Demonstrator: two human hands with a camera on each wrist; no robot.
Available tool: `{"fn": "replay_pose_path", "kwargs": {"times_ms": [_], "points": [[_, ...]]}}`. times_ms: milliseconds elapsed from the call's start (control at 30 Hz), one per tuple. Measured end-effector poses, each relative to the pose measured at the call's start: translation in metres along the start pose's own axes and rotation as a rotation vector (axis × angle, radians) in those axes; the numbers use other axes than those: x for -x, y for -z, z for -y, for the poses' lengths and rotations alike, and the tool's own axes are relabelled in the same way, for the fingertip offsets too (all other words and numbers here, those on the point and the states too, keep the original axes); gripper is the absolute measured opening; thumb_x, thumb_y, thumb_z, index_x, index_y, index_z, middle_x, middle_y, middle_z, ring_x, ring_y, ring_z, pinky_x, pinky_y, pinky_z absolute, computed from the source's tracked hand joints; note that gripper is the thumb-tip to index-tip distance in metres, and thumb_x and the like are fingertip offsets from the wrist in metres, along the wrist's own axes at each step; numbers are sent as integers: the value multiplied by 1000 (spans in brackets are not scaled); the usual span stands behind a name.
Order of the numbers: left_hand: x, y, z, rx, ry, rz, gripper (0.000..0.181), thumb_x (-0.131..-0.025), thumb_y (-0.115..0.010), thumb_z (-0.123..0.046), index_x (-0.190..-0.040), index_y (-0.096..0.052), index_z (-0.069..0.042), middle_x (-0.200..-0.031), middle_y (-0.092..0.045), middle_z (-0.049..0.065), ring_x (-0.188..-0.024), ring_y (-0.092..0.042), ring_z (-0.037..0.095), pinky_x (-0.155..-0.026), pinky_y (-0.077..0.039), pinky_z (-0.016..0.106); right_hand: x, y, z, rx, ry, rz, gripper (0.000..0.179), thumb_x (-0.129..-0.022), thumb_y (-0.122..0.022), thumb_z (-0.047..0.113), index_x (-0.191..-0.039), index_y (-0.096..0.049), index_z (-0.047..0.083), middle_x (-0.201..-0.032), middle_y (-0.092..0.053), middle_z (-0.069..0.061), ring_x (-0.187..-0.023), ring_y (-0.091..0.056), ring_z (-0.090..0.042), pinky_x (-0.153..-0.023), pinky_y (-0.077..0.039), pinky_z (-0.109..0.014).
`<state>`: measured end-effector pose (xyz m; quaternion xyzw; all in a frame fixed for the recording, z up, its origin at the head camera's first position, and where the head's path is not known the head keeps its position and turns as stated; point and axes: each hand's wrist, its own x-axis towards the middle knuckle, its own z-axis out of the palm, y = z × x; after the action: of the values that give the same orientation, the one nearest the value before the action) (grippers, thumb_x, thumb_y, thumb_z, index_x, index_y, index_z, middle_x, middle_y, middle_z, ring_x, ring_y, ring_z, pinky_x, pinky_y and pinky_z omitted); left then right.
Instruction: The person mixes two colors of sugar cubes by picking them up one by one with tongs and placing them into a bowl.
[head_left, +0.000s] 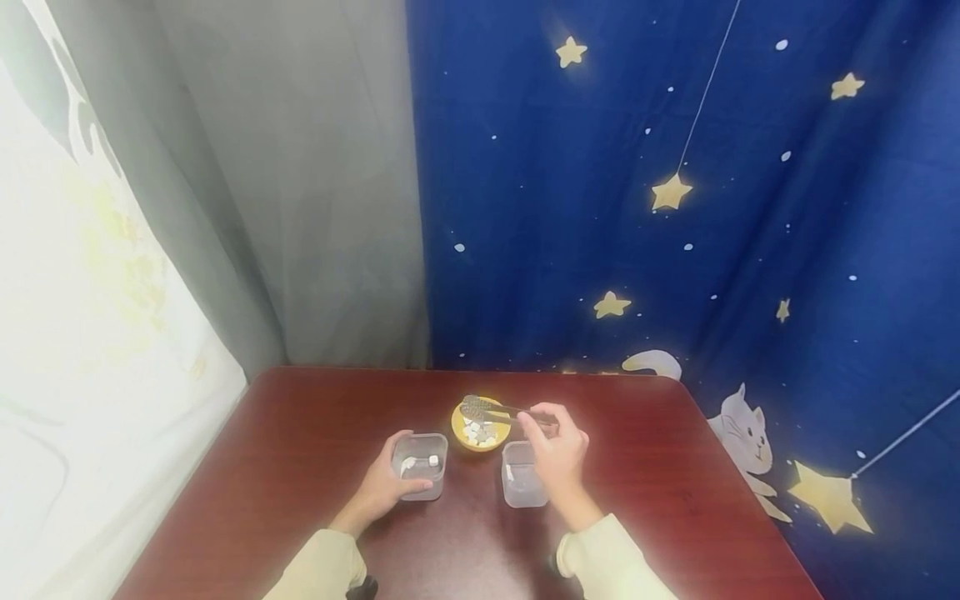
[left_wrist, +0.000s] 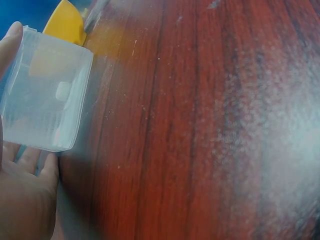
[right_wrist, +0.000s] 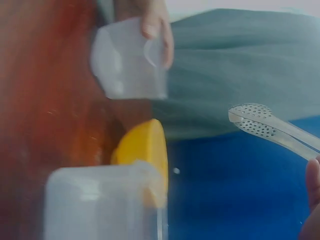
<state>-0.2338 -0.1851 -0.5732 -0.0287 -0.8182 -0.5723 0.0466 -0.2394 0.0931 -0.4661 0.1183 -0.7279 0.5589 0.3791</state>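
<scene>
My left hand (head_left: 381, 485) grips a clear plastic box (head_left: 420, 493) by its left side, thumb along the near edge. A few small white pieces lie inside; one white cube (head_left: 433, 460) shows clearly. In my right hand (head_left: 558, 450) is a pair of metal tongs (right_wrist: 282, 134) with perforated heads, held over a yellow bowl (head_left: 478, 448) of small white and pale pieces. Something whitish shows between the tong heads in the right wrist view, probably one such piece. Below my right hand stands a second clear box (head_left: 525, 498), with a white piece (head_left: 510, 472) in it.
The dark red wooden table (head_left: 330, 425) carries both boxes, with the bowl behind and between them. A grey curtain (head_left: 315, 208) and a blue star-printed curtain (head_left: 540, 208) hang beyond its far edge. A white patterned cloth (head_left: 90, 375) hangs at the left.
</scene>
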Motion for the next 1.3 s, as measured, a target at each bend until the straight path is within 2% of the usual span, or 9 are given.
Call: {"fn": "replay_pose_path", "kwargs": {"times_ms": [100, 267, 433, 800, 900, 1100, 1300], "points": [[1, 0, -1, -6, -1, 3, 100, -60, -93, -22, -143, -38, -15, -125, -55, 15, -106, -55, 32, -95, -42, 49, -10, 3, 12, -31, -9, -32, 16, -78, -80, 3, -87, -67, 3, -73, -72, -11, -53, -67, -21, -48, -52, -23], [1, 0, -1, -18, 0, 0, 100, -61, -93, -23, -143, -38, -15, -124, -55, 14, -105, -56, 30, -94, -42, 48, -26, 8, 36, -39, 7, -52, 15, -79, -77, -2, -88, -66, -5, -72, -70, -18, -52, -66, -24, -47, -52, -22], [1, -1, 1, -8, -7, 2, 100, -60, -93, -24, -143, -38, -14, -124, -55, 14, -105, -56, 30, -94, -42, 48, -32, 8, 38, -37, 21, -73, 15, -78, -78, -2, -87, -66, -5, -72, -70, -17, -51, -66, -23, -48, -52, -22], [0, 0, 2, -7, -8, 5, 100, -61, -93, -24, -143, -37, -15, -125, -55, 14, -104, -56, 30, -94, -43, 48, -46, 3, 44, -37, 22, -70, 17, -79, -78, -1, -90, -66, -6, -72, -70, -18, -54, -65, -9, -50, -52, -19], [0, 0, 2, -4, -3, 5, 100, -61, -93, -23, -143, -38, -15, -125, -55, 14, -104, -56, 30, -94, -43, 48, -47, 3, 46, -25, 15, -67, 18, -77, -79, -2, -90, -66, -6, -72, -70, -18, -53, -66, -14, -51, -51, -18], [0, 0, 1, -6, 4, 2, 99, -61, -93, -22, -143, -38, -15, -126, -55, 14, -105, -57, 29, -94, -43, 47, -41, 2, 45, -31, -31, -16, 19, -79, -78, 0, -91, -65, -5, -75, -70, -19, -56, -66, -35, -50, -52, -19], [1, 0, 1, -4, 0, 6, 99, -61, -93, -22, -143, -38, -15, -126, -55, 14, -106, -56, 30, -94, -42, 48, -29, -1, 45, -33, -104, 55, 20, -80, -78, 3, -93, -66, -4, -75, -70, -19, -57, -66, -38, -50, -53, -22]]}}
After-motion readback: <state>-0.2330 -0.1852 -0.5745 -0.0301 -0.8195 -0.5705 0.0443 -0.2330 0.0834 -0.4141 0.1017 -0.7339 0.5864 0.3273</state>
